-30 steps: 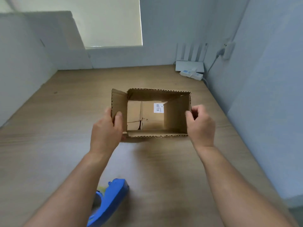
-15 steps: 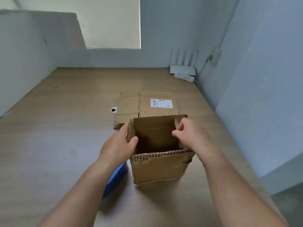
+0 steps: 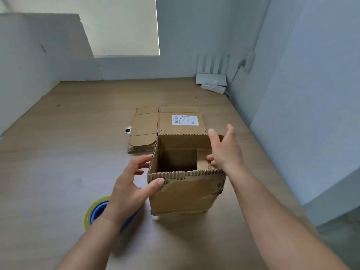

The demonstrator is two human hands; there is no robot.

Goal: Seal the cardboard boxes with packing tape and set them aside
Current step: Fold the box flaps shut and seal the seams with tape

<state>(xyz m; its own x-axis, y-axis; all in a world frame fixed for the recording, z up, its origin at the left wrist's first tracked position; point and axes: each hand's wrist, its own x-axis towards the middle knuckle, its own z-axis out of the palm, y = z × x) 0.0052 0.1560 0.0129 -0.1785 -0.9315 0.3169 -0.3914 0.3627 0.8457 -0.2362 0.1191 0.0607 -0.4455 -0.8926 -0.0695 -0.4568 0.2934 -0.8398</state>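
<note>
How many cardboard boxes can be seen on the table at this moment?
2. One open box stands upright between the left hand and the right hand. One flattened box with a white label lies on the table just behind it. Others may be out of view.

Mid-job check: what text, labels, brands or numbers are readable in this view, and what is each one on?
Nothing here reads clearly.
White label on the flattened box: barcodes and lines of small print, too small to read.
Open box: no legible print.
</note>
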